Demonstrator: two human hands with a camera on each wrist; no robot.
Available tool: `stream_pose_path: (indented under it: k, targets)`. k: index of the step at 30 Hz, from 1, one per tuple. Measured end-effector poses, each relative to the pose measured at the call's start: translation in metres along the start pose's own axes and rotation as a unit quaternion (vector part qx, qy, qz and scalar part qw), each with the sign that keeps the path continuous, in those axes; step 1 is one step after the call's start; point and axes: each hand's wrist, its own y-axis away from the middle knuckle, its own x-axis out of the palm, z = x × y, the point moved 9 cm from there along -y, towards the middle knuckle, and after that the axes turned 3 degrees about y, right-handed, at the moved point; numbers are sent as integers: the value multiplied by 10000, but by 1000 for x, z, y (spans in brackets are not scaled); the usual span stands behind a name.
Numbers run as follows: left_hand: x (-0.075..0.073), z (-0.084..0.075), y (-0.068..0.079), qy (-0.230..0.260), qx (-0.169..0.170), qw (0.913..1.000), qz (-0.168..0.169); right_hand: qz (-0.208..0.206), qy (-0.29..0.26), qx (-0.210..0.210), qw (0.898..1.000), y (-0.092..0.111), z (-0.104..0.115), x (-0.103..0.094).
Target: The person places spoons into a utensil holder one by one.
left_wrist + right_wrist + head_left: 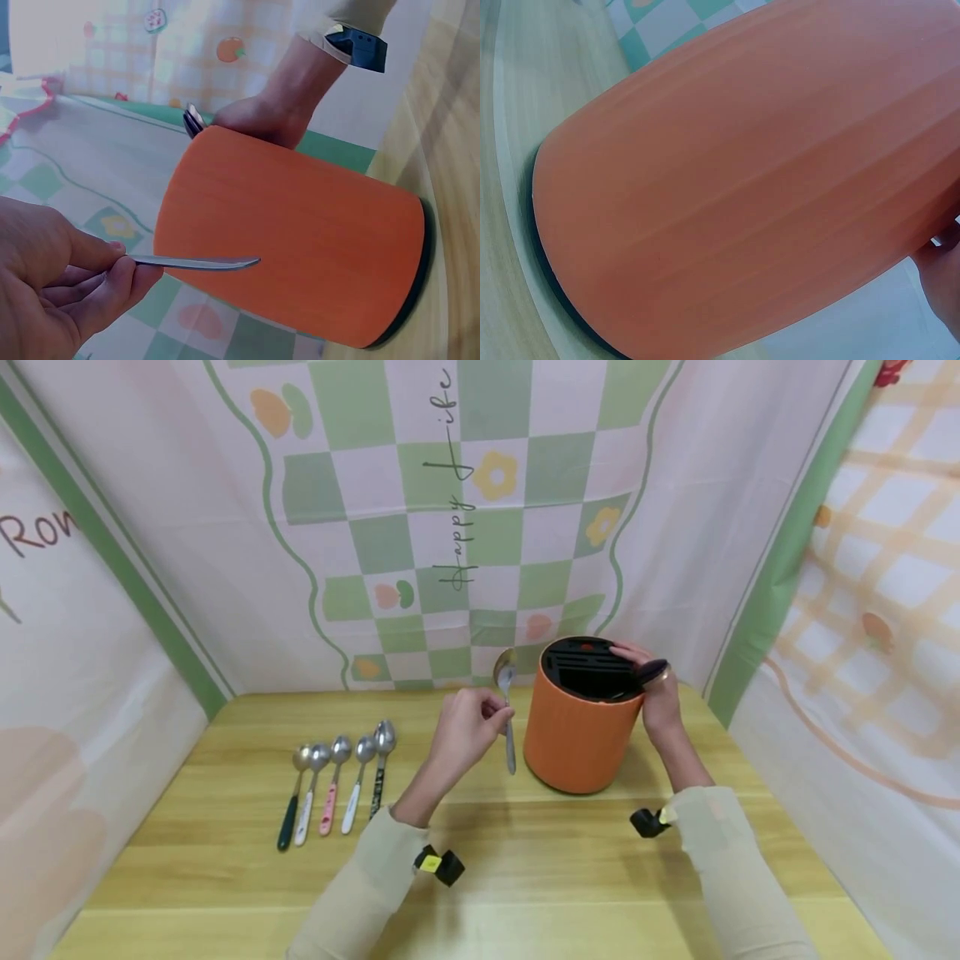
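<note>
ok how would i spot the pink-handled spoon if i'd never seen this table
On the wood-grain table, left of the orange holder, five spoons lie in a row. The middle spoon is yours: its pink handle stands out between two white-handled ones.

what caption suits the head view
Left hand pinches a spoon, right hand touches an orange holder, five spoons lie at left.

Upright metal spoon (pixel 506 680) beside orange holder (pixel 576 739)

The holder (pixel 573 743) is orange, the backdrop (pixel 431 518) green-and-white checked
</note>
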Motion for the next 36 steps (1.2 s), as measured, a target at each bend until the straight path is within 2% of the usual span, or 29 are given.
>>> stream_pose_path:
  k: [5, 12, 15, 21, 29, 36]
  targets:
    - [-4, -14, -3, -152, 246, 9995, -106, 2, -7, -7, 10000, -1, -4, 0]
    - [-11, -38, -10, -207, 587, 9976, -313, -98, -20, -3, 9999, -7, -33, -3]
    - [-13, -49, -13, -173, 770, 9963, -340, -160, 15, -16, 9999, -7, -38, -4]
    - [-13, -64, -19, -83, 1028, 9936, -461, -145, -69, -128, 9998, -8, -36, -3]
    - [-7, -81, -28, 101, 1166, 9919, -493, -185, -128, -189, 9996, -7, -35, -5]
    - [-9, -93, -32, 144, 1441, 9862, -805, -61, -153, -81, 9998, -6, -33, -3]
